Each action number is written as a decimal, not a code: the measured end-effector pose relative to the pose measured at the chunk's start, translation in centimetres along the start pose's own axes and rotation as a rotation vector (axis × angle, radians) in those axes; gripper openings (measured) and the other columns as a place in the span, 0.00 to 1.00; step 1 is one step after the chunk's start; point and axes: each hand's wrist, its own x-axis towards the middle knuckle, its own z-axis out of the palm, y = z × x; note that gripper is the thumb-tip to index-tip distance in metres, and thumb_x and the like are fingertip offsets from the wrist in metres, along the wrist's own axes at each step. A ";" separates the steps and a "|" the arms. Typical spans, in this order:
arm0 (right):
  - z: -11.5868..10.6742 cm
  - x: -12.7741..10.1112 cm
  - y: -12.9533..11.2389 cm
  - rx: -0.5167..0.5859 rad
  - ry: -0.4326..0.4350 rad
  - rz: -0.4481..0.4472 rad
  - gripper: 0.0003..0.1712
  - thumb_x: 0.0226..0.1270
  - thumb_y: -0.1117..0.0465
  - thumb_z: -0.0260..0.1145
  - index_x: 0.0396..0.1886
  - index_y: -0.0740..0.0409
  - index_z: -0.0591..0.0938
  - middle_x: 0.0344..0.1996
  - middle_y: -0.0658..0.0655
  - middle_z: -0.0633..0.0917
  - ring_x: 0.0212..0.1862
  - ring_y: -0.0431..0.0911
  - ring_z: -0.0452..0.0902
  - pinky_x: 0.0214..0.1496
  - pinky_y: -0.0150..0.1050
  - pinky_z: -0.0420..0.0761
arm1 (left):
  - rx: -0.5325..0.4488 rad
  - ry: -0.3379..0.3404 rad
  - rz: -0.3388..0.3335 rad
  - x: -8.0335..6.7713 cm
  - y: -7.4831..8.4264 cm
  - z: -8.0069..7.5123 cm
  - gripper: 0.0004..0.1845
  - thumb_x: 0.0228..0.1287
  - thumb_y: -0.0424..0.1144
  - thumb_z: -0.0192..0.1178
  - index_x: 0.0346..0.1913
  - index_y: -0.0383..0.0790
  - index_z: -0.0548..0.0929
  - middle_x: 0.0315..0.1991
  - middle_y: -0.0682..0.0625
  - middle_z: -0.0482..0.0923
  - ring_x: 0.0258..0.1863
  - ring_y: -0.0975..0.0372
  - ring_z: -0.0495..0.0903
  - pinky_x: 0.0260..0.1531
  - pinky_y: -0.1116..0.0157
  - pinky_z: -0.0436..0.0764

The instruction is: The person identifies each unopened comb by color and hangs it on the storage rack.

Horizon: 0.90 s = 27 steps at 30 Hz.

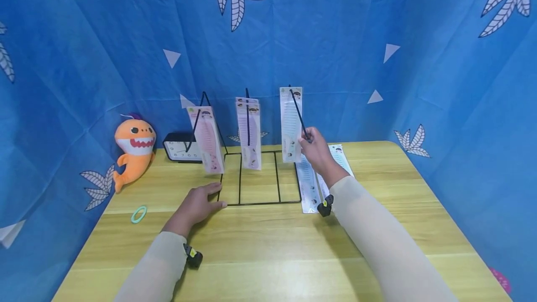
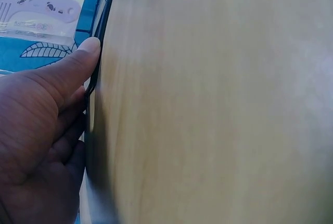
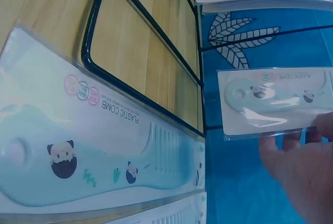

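Note:
My right hand [image 1: 317, 150] pinches the lower right edge of a packaged blue-green plastic comb [image 1: 290, 129], which hangs upright on the right hook of a black wire rack [image 1: 256, 204]. In the right wrist view, this packaged comb [image 3: 278, 99] has thumb and fingers at its edge. My left hand [image 1: 197, 206] rests at the rack's front left corner, its thumb touching the wire in the left wrist view. A packaged pink comb [image 1: 206, 139] hangs on the left hook. Packaged purple combs [image 1: 249, 139] hang on the middle one.
More packaged blue-green combs [image 1: 309, 188] lie on the table [image 1: 268, 255], beside the rack and partly under my right arm. Behind the rack's left side stands a black clock [image 1: 172, 149]. An orange shark plush [image 1: 135, 150] and a mint-green ring [image 1: 139, 214] are at the left.

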 end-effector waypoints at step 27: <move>0.1 0.8 -0.1 -0.211 0.053 -0.012 0.12 0.91 0.55 0.54 0.61 0.55 0.77 0.64 0.62 0.83 0.66 0.58 0.77 0.62 0.58 0.79 | 0.005 -0.010 -0.008 -0.1 0.1 -0.1 0.37 0.74 0.50 0.72 0.81 0.44 0.74 0.84 0.47 0.67 0.86 0.44 0.60 0.86 0.41 0.62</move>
